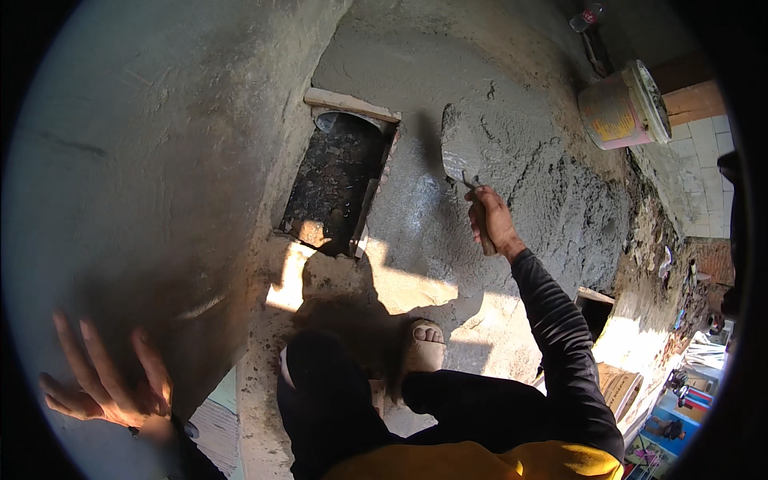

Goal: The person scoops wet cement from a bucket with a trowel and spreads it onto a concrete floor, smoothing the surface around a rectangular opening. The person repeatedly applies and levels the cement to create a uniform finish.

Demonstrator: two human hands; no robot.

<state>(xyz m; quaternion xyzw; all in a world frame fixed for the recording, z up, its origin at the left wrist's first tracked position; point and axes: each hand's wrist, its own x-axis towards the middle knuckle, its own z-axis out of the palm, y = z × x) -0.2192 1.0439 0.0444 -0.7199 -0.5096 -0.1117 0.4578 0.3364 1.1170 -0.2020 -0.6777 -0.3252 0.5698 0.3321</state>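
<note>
My right hand (498,222) is closed around the handle of a trowel (458,156). The trowel's metal blade lies at or just above the wet grey mortar (528,152), which looks smooth near the blade and rough farther right. Over on the left, my left hand (116,384) has its fingers spread against the grey plastered wall (152,200) and holds nothing. Between the wall and the mortar is a dark rectangular opening (336,176), edged at its far end by a wooden strip (352,104).
A mortar-smeared bucket (612,116) stands tilted in the picture at the far right, with a plastic bottle (588,18) beyond it. My bare foot (424,348) rests at the mortar's near side. A cardboard box (618,388) and a smaller dark opening (594,310) are at the right.
</note>
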